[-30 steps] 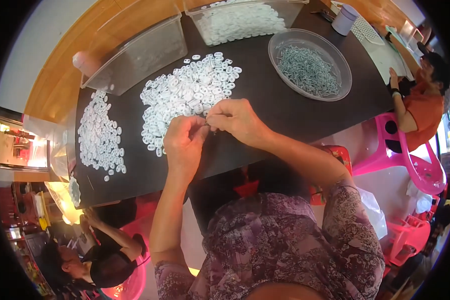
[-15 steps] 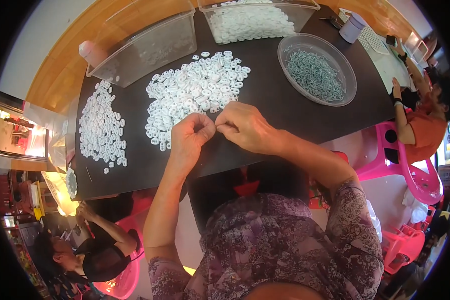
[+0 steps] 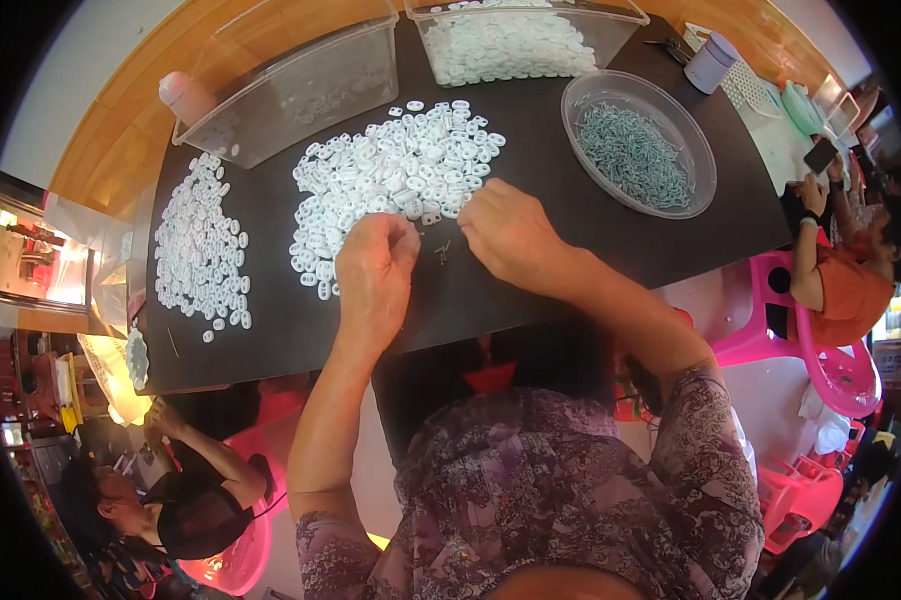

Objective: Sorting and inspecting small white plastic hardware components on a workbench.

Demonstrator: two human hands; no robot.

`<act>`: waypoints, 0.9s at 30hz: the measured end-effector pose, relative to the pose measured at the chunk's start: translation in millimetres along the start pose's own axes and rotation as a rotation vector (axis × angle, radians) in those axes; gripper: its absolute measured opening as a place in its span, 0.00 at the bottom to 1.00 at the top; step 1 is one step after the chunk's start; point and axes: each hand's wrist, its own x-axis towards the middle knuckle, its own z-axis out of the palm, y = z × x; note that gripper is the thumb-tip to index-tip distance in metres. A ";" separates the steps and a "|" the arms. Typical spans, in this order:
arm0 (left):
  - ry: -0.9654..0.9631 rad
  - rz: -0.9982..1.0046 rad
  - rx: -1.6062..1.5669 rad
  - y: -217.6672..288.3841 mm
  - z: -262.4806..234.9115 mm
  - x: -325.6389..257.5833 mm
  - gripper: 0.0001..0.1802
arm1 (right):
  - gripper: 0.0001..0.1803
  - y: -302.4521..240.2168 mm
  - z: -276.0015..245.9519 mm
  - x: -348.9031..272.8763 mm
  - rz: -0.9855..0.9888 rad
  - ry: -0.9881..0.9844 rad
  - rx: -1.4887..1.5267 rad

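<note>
With the left hand (image 3: 374,272) and right hand (image 3: 506,235) both closed in fingertip pinches, contents not discernible, at the near edge of the white plastic pieces (image 3: 391,180), small metal parts (image 3: 442,250) lie between them on the black tabletop (image 3: 591,240), keeping stock within reach.

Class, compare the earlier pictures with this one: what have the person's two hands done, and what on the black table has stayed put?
The left hand and right hand, earlier pressed together fingertip to fingertip, have parted; small dark metal pieces now lie between them. The pile of white plastic rings and the clear round bowl of grey metal parts stayed put.
</note>
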 end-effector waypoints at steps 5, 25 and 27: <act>0.036 0.033 0.020 -2.5 -2.3 -6.7 0.04 | 0.07 5.8 -0.1 1.1 0.137 -0.039 0.133; 0.283 0.360 0.055 12.8 31.2 -39.8 0.06 | 0.05 -40.2 -21.1 -7.0 0.834 -0.122 0.909; 0.255 0.328 0.015 14.9 30.5 -42.9 0.09 | 0.05 -43.2 -23.8 -8.0 0.856 -0.156 0.896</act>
